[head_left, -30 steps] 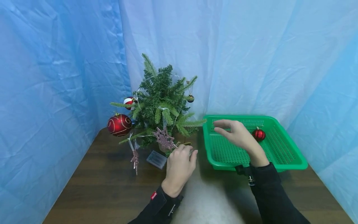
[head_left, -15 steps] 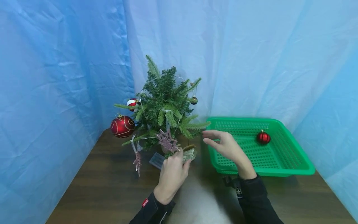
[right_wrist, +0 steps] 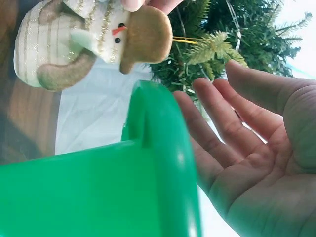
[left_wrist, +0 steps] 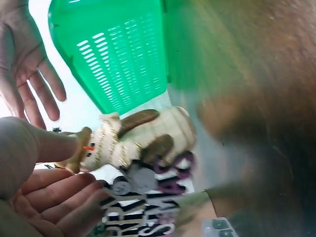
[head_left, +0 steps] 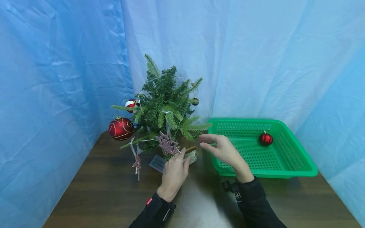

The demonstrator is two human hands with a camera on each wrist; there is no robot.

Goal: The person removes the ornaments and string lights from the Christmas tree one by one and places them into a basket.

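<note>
My left hand (head_left: 174, 172) is low in front of the small Christmas tree (head_left: 165, 104), pinching a plush snowman ornament (left_wrist: 158, 131) by its brown hat. The snowman (right_wrist: 106, 29) lies sideways, with a cream striped body and orange nose. A gold thread (right_wrist: 186, 39) runs from its hat to a branch tip. My right hand (head_left: 223, 150) holds nothing; its fingers are loosely bent beside the green basket's (head_left: 308, 167) left rim, near the tree's lower right branches. In the left wrist view, a glittery lettered ornament (left_wrist: 143, 207) hangs by the snowman.
A red bauble (head_left: 266, 138) sits inside the basket. On the tree hang a large red swirled bauble (head_left: 121, 128), a red-and-white ball (head_left: 130, 105), a small dark ball (head_left: 195, 101) and a pink glitter star (head_left: 137, 163). A clear battery box (head_left: 157, 163) lies at the tree's base.
My right hand has moved left from above the basket toward the tree's lower right side. My left hand has shifted slightly left, and more of the snowman shows beside it.
</note>
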